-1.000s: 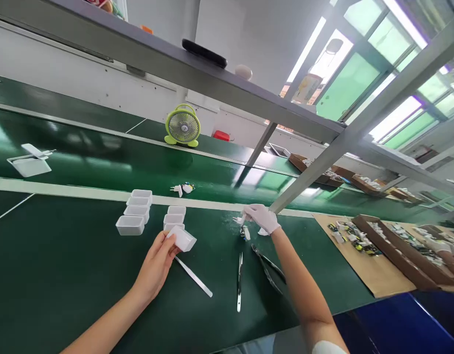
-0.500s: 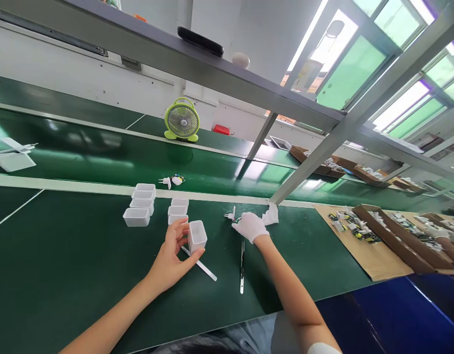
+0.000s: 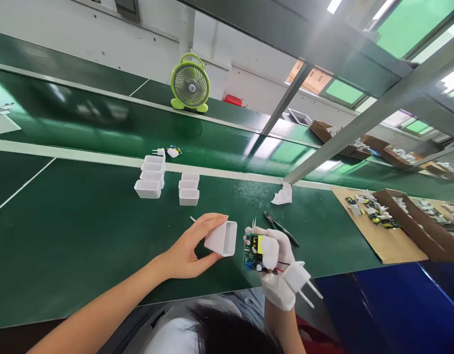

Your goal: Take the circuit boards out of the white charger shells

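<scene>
My bare left hand (image 3: 192, 248) grips a white plastic charger case (image 3: 216, 239) by its sides, its open end turned toward the right hand. In my gloved right hand (image 3: 280, 290) lies a green circuit board (image 3: 253, 250) with yellow and white parts. Wires join the board to a white two-pin plug (image 3: 298, 278), which hangs past the palm on the right. The board and the case are a short gap apart. Behind the right hand are black-handled pliers (image 3: 282, 228) and the tips of tweezers (image 3: 254, 222), the rest of which is hidden.
Two groups of white cases (image 3: 148, 188) (image 3: 189, 196) stand on the green table at left centre. Beyond them lies another board with a plug (image 3: 173, 151). A green fan (image 3: 190, 83) stands farther back. Cardboard (image 3: 392, 248) with boards and boxes is at right; a metal post (image 3: 345, 113) rises nearby.
My right hand has come back toward me with the board and plug, palm now up. My left hand has tipped the case sideways and moved right. The pliers have come into sight.
</scene>
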